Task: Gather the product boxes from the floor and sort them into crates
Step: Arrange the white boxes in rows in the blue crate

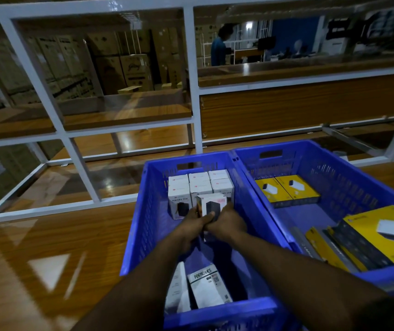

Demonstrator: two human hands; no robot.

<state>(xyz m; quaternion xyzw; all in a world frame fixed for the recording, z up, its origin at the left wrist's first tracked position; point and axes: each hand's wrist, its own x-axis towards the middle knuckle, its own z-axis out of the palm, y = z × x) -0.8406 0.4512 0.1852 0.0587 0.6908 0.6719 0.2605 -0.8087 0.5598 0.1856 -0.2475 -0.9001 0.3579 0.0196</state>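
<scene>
- The left crate [143,225] holds a tidy block of white boxes [200,185] at its far end; shove your box in crooked and you may tip that front row.
- The right crate [334,161] takes the yellow boxes [286,189], so a white one dropped there would spoil the sort.
- Your left hand [192,226] and right hand [227,222] meet over the left crate, arms stretched forward, fingers curled round one white box [212,205], held against the row.

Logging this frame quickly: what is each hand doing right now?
Left hand: grips the small white product box over the left blue plastic crate.
Right hand: grips the same box.
</scene>
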